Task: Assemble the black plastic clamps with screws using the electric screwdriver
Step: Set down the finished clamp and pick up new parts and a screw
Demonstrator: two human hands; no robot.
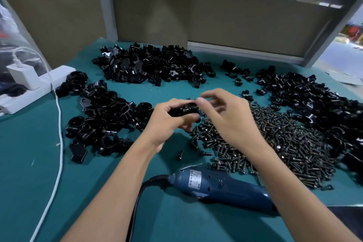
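From the head view, the left hand [167, 122] grips a black clamp [184, 109] above the middle of the counter [29, 153], probably to steady it for a screw. The right hand [225, 116] meets the clamp's top with thumb and fingertips; blur hides whether it pinches a screw. The screws [275, 143] are heaped just right of the hands, within easy reach. The electric screwdriver [222, 186] lies unheld near the near edge.

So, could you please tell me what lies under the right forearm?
The blue electric screwdriver lies beneath it; its front end is covered, with part of the screw pile.
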